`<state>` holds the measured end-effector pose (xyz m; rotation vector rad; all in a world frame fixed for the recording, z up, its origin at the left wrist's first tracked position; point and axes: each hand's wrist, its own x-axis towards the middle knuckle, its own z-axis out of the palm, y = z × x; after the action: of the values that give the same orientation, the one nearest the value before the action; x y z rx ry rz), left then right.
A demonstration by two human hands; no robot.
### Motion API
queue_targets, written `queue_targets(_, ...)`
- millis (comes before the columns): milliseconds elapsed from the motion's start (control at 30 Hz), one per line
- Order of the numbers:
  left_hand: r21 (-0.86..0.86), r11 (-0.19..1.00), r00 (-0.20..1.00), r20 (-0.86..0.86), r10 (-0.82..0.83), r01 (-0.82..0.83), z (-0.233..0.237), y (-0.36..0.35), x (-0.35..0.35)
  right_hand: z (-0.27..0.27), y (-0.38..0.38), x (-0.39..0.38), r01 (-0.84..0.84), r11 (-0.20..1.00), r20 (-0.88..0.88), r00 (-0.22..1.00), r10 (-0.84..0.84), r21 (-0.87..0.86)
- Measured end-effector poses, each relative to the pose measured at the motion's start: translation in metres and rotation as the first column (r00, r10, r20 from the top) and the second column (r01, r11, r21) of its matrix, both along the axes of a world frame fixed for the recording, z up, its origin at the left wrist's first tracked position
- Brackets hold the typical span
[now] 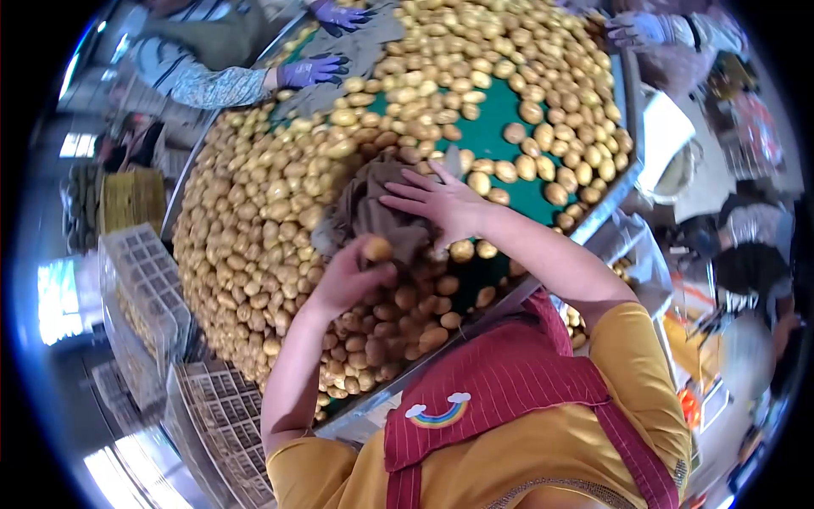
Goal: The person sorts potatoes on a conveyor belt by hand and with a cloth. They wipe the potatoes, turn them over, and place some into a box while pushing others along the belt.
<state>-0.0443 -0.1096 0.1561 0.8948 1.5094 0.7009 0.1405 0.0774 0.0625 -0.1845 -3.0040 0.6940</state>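
Observation:
My left hand [343,280] is curled, with one round, yellow-brown potato-like piece [377,248] at its fingers. Just ahead of it lies a crumpled brown cloth [369,199] on top of the heap. My right hand [445,206] rests on the right side of this cloth, fingers spread and flat. Whatever is under the cloth is hidden. Many similar pieces [246,229] surround both hands, and those below my left hand are in shadow.
The heap lies on a green surface [504,119] inside a metal rim [606,204]. Across it are a co-worker's purple-gloved hands [314,71] by a grey cloth [352,55], and another gloved hand [636,30]. Crates [220,416] stand at left.

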Motion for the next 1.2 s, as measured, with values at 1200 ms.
queue_targets(1200, 0.178, 0.868, 0.214, -0.973, 0.085, 0.464, 0.202, -0.033, -0.08, 0.274, 0.041, -0.016, -0.221, 0.858, 0.022, 0.971, 0.238, 0.464)
